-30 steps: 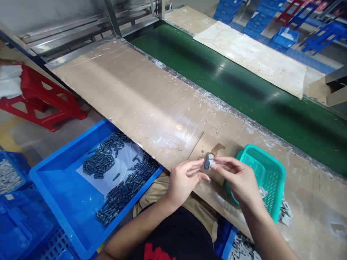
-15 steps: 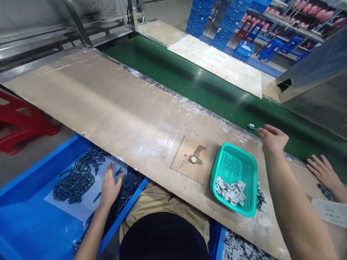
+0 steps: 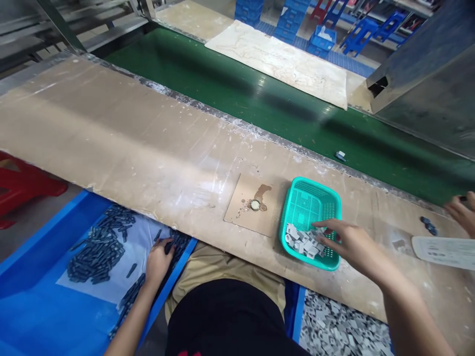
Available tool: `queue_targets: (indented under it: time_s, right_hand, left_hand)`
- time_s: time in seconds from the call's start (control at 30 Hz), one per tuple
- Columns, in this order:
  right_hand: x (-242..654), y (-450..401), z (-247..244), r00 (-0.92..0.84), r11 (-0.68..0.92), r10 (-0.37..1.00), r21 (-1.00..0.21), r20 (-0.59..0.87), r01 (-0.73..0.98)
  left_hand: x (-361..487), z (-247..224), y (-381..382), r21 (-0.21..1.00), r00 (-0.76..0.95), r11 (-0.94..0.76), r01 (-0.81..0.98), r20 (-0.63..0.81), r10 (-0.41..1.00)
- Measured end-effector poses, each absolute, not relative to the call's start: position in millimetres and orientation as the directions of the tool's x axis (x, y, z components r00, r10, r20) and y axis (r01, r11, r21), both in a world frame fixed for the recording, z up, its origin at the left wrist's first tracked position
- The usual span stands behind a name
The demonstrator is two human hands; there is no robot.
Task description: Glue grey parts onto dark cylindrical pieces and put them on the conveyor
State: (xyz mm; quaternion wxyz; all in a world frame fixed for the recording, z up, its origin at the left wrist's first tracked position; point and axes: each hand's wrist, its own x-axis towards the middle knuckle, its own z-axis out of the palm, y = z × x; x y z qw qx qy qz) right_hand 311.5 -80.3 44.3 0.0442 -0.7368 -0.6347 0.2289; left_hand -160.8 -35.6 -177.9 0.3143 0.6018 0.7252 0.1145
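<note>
My left hand point(image 3: 159, 259) is at the right side of the blue bin point(image 3: 33, 316), its fingers closed on a dark part among many dark parts point(image 3: 97, 254). Over the teal basket point(image 3: 310, 193) is my right hand point(image 3: 343, 240), fingers apart, the tips touching or just above the light grey pieces point(image 3: 305, 242) inside. Nothing shows between those fingers. On the green belt point(image 3: 222, 89) lies a small joined piece point(image 3: 340, 155), grey-white at one end and dark at the other.
A cardboard square point(image 3: 237, 212) with a small round cap point(image 3: 255, 204) sits left of the basket. More grey pieces point(image 3: 337, 326) fill a bin below the table edge. Another person's hand point(image 3: 462, 210) is at the far right, near dark parts point(image 3: 429, 226) and a white tray point(image 3: 441, 251).
My right hand has let go of the joined piece on the belt and moved back into the basket. My left hand has closed on a dark part. The view has shifted.
</note>
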Motion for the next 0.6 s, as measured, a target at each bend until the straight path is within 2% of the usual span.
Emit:
queue_targets:
  time_s: [0.17,0.37,0.4,0.47,0.53,0.6]
  right_hand:
    - [324.5,-80.9,35.0,-0.017,-0.067,0.955,-0.269,-0.298,0.961]
    - [325.8,-78.9,27.5,0.004,-0.094,0.951,-0.276,-0.31,0.957]
    - [325.0,-80.1,28.7,0.04,-0.136,0.956,-0.314,-0.292,0.94]
    - [322.2,-82.5,33.3,0.126,-0.233,0.962,-0.48,-0.244,0.846]
    - [316.7,-83.0,39.8,0.21,-0.3,0.954,-0.682,-0.215,0.667]
    - [307.3,-80.0,46.4,0.274,-0.333,0.937,-0.791,-0.217,0.514]
  left_hand:
    - [-156.9,-166.2,-33.6,0.58,-0.165,0.352,0.735,-0.351,0.922]
    - [-152.2,-149.4,-40.0,0.699,-0.329,0.517,0.493,-0.401,0.855]
    - [-151.8,-146.6,-41.4,0.723,-0.356,0.543,0.426,-0.418,0.836]
    - [-151.1,-141.0,-43.5,0.77,-0.39,0.581,0.262,-0.466,0.794]
    - [-150.2,-134.7,-43.8,0.798,-0.387,0.596,0.083,-0.526,0.758]
    - [-148.3,-126.3,-42.3,0.801,-0.364,0.596,-0.055,-0.572,0.735]
